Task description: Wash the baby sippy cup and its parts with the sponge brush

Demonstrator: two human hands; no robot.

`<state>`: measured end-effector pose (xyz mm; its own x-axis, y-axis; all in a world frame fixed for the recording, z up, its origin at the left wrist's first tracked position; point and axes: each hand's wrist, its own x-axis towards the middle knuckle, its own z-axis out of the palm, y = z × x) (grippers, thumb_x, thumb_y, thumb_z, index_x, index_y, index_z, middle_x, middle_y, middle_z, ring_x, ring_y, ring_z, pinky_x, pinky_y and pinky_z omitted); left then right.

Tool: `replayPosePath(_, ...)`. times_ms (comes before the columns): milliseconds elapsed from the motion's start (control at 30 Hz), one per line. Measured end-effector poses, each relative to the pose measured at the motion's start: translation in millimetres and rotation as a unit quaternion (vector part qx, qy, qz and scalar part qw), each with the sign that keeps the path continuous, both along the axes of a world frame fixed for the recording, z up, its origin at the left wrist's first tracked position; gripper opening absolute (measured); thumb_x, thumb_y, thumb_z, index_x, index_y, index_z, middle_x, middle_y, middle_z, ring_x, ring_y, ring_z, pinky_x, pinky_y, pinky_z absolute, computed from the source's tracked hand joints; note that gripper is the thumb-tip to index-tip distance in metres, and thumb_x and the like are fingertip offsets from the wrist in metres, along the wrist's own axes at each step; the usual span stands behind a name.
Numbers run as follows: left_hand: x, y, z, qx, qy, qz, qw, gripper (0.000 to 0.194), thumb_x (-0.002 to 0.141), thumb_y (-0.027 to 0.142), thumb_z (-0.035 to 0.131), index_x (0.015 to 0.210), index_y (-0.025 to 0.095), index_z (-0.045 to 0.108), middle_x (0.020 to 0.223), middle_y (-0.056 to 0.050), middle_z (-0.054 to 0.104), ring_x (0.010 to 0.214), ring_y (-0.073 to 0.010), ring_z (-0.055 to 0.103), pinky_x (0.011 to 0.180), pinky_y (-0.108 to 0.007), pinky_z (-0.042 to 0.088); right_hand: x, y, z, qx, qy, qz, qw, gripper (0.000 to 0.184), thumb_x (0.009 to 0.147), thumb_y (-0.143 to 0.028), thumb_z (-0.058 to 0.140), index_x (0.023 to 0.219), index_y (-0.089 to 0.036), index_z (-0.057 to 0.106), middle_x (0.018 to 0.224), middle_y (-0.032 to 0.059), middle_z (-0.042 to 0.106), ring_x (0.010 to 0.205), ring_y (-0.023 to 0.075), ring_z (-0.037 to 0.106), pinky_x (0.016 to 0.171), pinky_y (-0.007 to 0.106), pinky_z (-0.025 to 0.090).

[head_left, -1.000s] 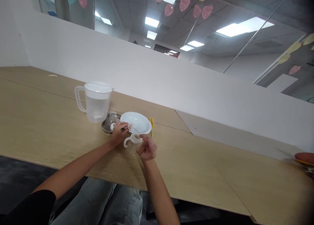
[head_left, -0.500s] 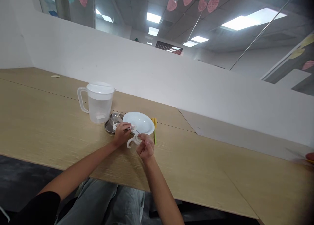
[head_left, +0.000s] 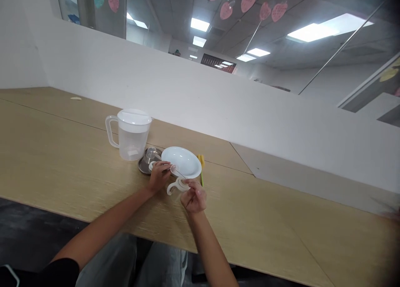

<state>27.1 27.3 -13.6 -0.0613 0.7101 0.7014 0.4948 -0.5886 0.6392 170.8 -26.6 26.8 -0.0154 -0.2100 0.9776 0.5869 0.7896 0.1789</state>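
Observation:
My left hand (head_left: 160,175) is closed, its fingertips pinching a small clear round piece (head_left: 174,169); what kind of piece I cannot make out. My right hand (head_left: 194,196) is closed on a thin stick (head_left: 181,174), whose far end reaches towards that clear piece. Between and below my hands stands a clear bottle with a white collar and a curved handle (head_left: 171,187), partly covered by my right hand. A white oval dish (head_left: 179,155) lies just beyond my fingers. Left of it, a round metal tray (head_left: 143,167) bears a clear dome-shaped cap (head_left: 151,153) and a white ring-like part (head_left: 151,165).
A large translucent lidded jug (head_left: 133,141) stands behind the tray on the left. Right of the dish lies a yellow-headed brush with a green handle (head_left: 201,176). The wooden table (head_left: 78,153) meets a white wall (head_left: 187,99) at the back.
The whole view has shifted slightly, so things appear a little further right and lower. My right hand has drawn slightly away from my left; both keep their hold.

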Motion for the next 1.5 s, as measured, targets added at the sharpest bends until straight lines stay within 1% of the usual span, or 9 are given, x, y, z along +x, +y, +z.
replayPosePath(133, -1.8, -0.7, 2.8, 0.004, 0.012, 0.001, 1.0, 0.016, 0.079, 0.015, 0.067, 0.091, 0.021, 0.075, 0.098, -0.008, 0.073, 0.098, -0.025, 0.065, 0.091, -0.042, 0.047, 0.0, 2.5, -0.5, -0.013, 0.022, 0.011, 1.0, 0.046, 0.095, -0.013, 0.042, 0.138, -0.025, 0.032, 0.082, 0.0003, 0.056, 0.065, 0.0134, 0.063, 0.056, 0.028, 0.059)
replayPosePath(367, -5.0, 1.4, 6.2, 0.01, 0.045, 0.001, 0.999, 0.014, 0.081, 0.018, 0.067, 0.091, 0.023, 0.075, 0.098, -0.004, 0.074, 0.096, -0.0205, 0.066, 0.092, -0.038, 0.049, -0.7, 6.8, 3.7, -0.016, 0.057, 0.036, 0.998, 0.047, 0.093, -0.01, 0.044, 0.137, -0.026, 0.037, 0.088, 0.0004, 0.056, 0.069, 0.0128, 0.063, 0.058, 0.027, 0.058)
replayPosePath(600, -8.3, 9.9, 2.1, 0.029, 0.037, 0.002, 0.999, 0.014, 0.08, 0.019, 0.069, 0.09, 0.025, 0.076, 0.096, -0.004, 0.074, 0.094, -0.0211, 0.067, 0.089, -0.037, 0.05, -5.0, 9.2, 8.3, -0.045, 0.119, -0.014, 0.992, 0.04, 0.097, -0.015, 0.038, 0.134, -0.029, 0.034, 0.085, 0.0008, 0.052, 0.063, 0.0126, 0.059, 0.054, 0.027, 0.057)
replayPosePath(667, -8.4, 11.0, 2.0, 0.034, 0.04, -0.003, 0.999, 0.013, 0.08, 0.02, 0.069, 0.091, 0.025, 0.076, 0.096, -0.004, 0.074, 0.094, -0.0213, 0.067, 0.088, -0.037, 0.05, -5.2, 9.6, 8.2, -0.049, 0.129, -0.013, 0.99, 0.039, 0.097, -0.015, 0.037, 0.134, -0.029, 0.034, 0.085, 0.0012, 0.052, 0.063, 0.0132, 0.059, 0.054, 0.028, 0.057)
replayPosePath(767, -7.1, 9.8, 3.3, 0.037, 0.046, -0.008, 0.998, 0.014, 0.082, 0.021, 0.068, 0.092, 0.025, 0.076, 0.097, -0.004, 0.074, 0.094, -0.0213, 0.067, 0.088, -0.037, 0.05, -4.5, 8.7, 7.5, -0.053, 0.111, 0.006, 0.992, 0.042, 0.096, -0.013, 0.037, 0.135, -0.029, 0.034, 0.085, 0.0013, 0.053, 0.065, 0.0137, 0.06, 0.055, 0.029, 0.057)
replayPosePath(933, -4.0, 6.4, 6.6, 0.042, 0.036, -0.004, 0.998, 0.013, 0.084, 0.022, 0.065, 0.093, 0.024, 0.076, 0.1, -0.005, 0.073, 0.095, -0.0206, 0.066, 0.089, -0.036, 0.051, -5.4, 2.1, 11.7, -0.034, -0.024, 0.017, 0.999, 0.043, 0.094, -0.01, 0.037, 0.135, -0.024, 0.036, 0.086, 0.0038, 0.058, 0.073, 0.0153, 0.064, 0.06, 0.031, 0.059)
replayPosePath(1033, -4.4, 6.6, 8.5, 0.048, 0.02, -0.016, 0.998, 0.013, 0.085, 0.023, 0.064, 0.091, 0.023, 0.075, 0.098, -0.005, 0.073, 0.093, -0.0208, 0.067, 0.087, -0.037, 0.052, -7.5, -1.4, 16.0, -0.026, -0.067, 0.01, 0.997, 0.039, 0.093, -0.009, 0.037, 0.131, -0.019, 0.039, 0.088, 0.0079, 0.063, 0.08, 0.0174, 0.067, 0.063, 0.032, 0.06)
replayPosePath(1300, -8.4, 5.1, 12.8, 0.035, 0.005, -0.069, 0.997, 0.016, 0.088, 0.026, 0.058, 0.09, 0.024, 0.074, 0.093, -0.005, 0.074, 0.086, -0.0201, 0.068, 0.081, -0.036, 0.055, -11.4, -2.6, 16.5, -0.058, -0.069, 0.003, 0.996, 0.037, 0.093, -0.008, 0.038, 0.128, -0.018, 0.043, 0.097, 0.0119, 0.072, 0.095, 0.0195, 0.071, 0.069, 0.031, 0.062)
replayPosePath(1500, -9.2, 4.9, 10.7, 0.022, -0.016, -0.095, 0.995, 0.016, 0.088, 0.028, 0.059, 0.089, 0.022, 0.073, 0.091, -0.006, 0.074, 0.083, -0.0192, 0.068, 0.078, -0.035, 0.057, -14.7, -3.3, 20.1, -0.084, -0.045, -0.026, 0.995, 0.038, 0.088, -0.003, 0.043, 0.122, -0.018, 0.051, 0.098, 0.0099, 0.074, 0.09, 0.0173, 0.073, 0.069, 0.026, 0.061)
